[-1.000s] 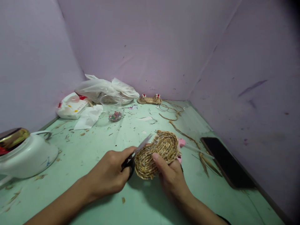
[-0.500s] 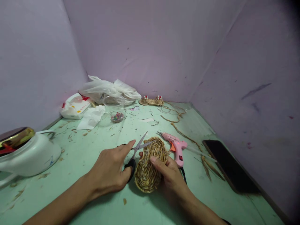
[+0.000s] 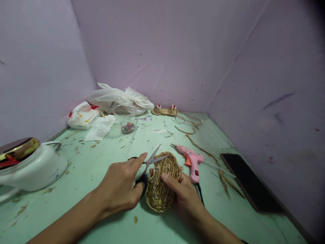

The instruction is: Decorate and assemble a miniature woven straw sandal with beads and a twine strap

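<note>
Black-handled scissors (image 3: 143, 181) are in my left hand (image 3: 122, 184), its thumb and fingers at the handles. The blades stand apart, one pointing up and the other lying over the top left part of a woven straw sole (image 3: 162, 189). My right hand (image 3: 184, 191) grips this oval, coiled piece at its right side, thumb on top and fingers mostly hidden underneath. Just right of the sole lies a pink glue gun (image 3: 191, 159) with an orange trigger and a clear glue stick in its back.
A black phone (image 3: 250, 183) lies at the right, near straw cords (image 3: 203, 148). Further back are a woven piece with beads (image 3: 165, 111), a bead dish (image 3: 127, 127), tissues (image 3: 100, 127) and plastic bags (image 3: 122, 99). A white pot (image 3: 38, 169) stands left.
The woven sole has tilted slightly and sits a little lower against the scissors. The scissor blades remain apart, and both hands keep their holds. The whole view has shifted slightly.
</note>
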Available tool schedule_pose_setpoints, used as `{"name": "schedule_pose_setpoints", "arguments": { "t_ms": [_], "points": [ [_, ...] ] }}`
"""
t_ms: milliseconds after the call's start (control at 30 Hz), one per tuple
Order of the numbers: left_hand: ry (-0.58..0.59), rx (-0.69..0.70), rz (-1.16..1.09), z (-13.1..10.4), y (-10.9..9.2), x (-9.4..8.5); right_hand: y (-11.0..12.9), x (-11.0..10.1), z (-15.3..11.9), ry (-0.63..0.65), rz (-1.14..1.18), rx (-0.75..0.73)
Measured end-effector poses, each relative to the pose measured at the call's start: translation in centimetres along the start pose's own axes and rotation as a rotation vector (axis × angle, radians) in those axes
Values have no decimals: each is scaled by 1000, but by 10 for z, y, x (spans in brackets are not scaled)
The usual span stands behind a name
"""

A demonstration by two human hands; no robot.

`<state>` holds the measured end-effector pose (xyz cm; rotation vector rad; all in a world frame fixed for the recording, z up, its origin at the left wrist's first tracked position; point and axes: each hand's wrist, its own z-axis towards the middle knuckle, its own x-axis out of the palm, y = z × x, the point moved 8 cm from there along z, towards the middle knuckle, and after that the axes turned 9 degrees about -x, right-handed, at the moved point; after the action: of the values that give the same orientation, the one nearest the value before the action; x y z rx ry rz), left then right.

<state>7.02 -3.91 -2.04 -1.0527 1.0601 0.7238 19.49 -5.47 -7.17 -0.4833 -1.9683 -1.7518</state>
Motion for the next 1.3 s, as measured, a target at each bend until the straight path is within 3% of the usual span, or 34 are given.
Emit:
{"name": "schedule_pose_setpoints", "arguments": {
  "t_ms": [333, 700, 900, 1300],
  "points": [
    [-62, 20, -58, -3, -4, 0, -2, 0, 1, 18, 50, -1],
    [90, 71, -152, -3, -13, -3, -1, -1, 0, 19, 12, 1],
    [30, 34, -99, -2, -7, -4, -1, -3, 1, 39, -83, -22],
    [146, 70, -235, -2, -13, -6, 0, -5, 2, 19, -7, 7]
  ]
}}
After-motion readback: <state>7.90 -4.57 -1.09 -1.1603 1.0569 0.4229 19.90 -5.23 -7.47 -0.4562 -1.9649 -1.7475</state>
